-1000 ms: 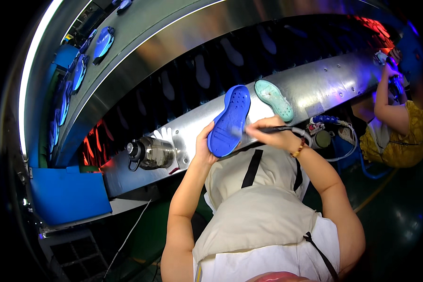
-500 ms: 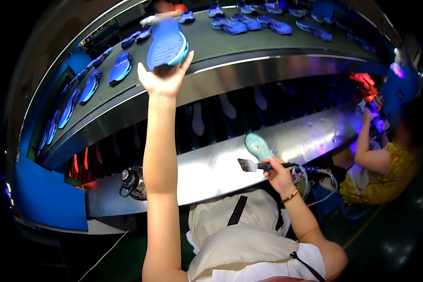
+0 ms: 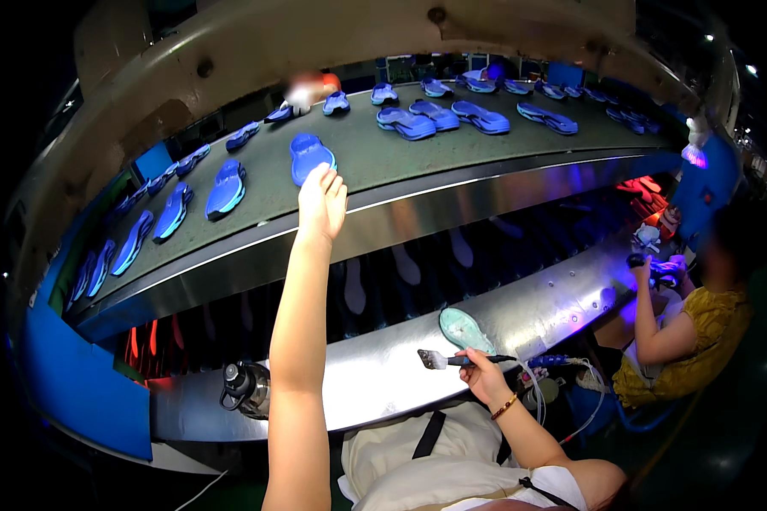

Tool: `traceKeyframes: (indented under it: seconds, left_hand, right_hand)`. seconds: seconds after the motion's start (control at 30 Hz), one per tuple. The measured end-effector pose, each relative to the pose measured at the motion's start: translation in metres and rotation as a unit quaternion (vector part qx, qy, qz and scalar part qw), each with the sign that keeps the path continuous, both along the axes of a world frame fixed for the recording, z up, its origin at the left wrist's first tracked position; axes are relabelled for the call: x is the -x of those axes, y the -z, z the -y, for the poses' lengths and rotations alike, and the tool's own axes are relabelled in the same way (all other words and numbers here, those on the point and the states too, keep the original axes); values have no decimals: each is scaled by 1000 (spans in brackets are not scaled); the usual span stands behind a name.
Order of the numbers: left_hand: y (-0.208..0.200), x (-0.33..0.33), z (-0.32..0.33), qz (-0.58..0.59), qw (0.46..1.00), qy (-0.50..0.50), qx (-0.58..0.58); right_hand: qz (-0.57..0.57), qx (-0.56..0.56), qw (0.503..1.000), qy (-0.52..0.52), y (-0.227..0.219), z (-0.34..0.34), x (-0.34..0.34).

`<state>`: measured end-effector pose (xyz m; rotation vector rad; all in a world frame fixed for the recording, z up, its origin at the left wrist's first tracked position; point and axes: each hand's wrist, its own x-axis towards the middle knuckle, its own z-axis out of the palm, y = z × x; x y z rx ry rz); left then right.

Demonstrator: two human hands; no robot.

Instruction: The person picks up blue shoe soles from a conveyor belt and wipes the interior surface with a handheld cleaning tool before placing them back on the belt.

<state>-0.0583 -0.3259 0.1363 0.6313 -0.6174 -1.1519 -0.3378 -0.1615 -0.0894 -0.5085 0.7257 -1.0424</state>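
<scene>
My left hand (image 3: 323, 203) reaches out over the belt, its fingers bent at the near end of a blue shoe sole (image 3: 312, 157) with a lighter blue edge. That sole rests on the dark green belt. Lower down, my right hand (image 3: 483, 377) grips a brush (image 3: 462, 361) by its dark handle, with the pale, dark-tipped bristles pointing left. Just beyond the brush a pale teal sole (image 3: 467, 329) lies on the shiny metal ledge (image 3: 383, 375). My fingers hide part of the brush handle.
More blue soles (image 3: 226, 189) lie along the curved belt (image 3: 358, 146). Under it, a dark opening holds pale sole shapes (image 3: 354, 285). A bottle (image 3: 245, 389) stands on the ledge beside my left forearm. At right sits a person in yellow (image 3: 686, 336), near hoses (image 3: 539, 383).
The blue sole has gone from raised on my left palm to lying on the belt, with my fingers at its near end. My right hand still holds the brush near the teal sole.
</scene>
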Motion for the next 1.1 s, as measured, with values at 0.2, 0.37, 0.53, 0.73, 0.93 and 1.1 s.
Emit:
traceKeyframes:
  seconds: [0.2,0.37,0.53,0.73,0.93,1.1]
  left_hand:
    - [18,24,6,555,772,-273,144]
    - [37,70,-2,777,433,-424,170]
    - [40,67,-3,771,434,-439,152]
    - [42,66,0,767,403,-471,169]
    - [44,68,2,772,389,-470,179]
    - [45,68,3,766,386,-477,192]
  right_hand:
    - [-6,-12,1000,6,-7,-2,-7]
    - [-18,-4,999,29,-2,-3,2]
    - [-31,-15,999,18,16,0,4]
    - [-36,6,999,10,10,1,8]
    - [-34,2,999,10,22,3,6]
    - [-30,2,999,18,23,3,5]
